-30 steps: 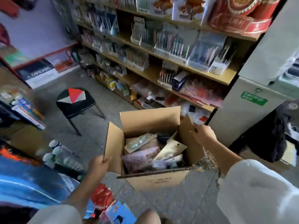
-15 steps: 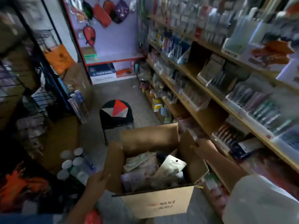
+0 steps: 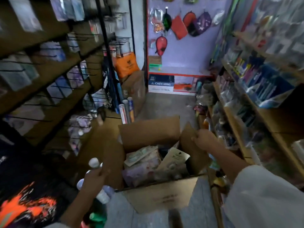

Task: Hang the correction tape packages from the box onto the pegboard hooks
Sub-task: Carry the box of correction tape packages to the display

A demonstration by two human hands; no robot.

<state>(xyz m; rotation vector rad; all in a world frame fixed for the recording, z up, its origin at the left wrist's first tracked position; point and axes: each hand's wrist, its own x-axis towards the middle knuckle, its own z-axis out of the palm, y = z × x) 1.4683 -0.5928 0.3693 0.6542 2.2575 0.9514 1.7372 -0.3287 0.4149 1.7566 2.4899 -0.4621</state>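
In the open cardboard box (image 3: 158,196), low in the middle of the aisle, lie flat carded packages (image 3: 143,155) heaped loosely together, one tan card with a dark dot (image 3: 175,157) leaning against the right side; the blur keeps me from telling which of them are correction tape. The box's four flaps stand up. The left hand (image 3: 95,177) grips the left flap (image 3: 113,163), thumb over its edge and fingers curled behind it. The right hand (image 3: 204,139) holds the top edge of the right flap (image 3: 189,140), fingers folded over it, with a white sleeve (image 3: 263,198) trailing back along the arm. Just left of the box stand white-capped bottles (image 3: 94,162), partly hidden by the left hand. Further left rises the pegboard rack (image 3: 49,89) with black wire hooks (image 3: 62,88), many carrying blurred packets. Rolled tubes (image 3: 127,109) stand beyond the box. On the right run wooden shelves (image 3: 243,116) of pens and stationery. At the far end, pouches hang on a pale wall (image 3: 189,45).
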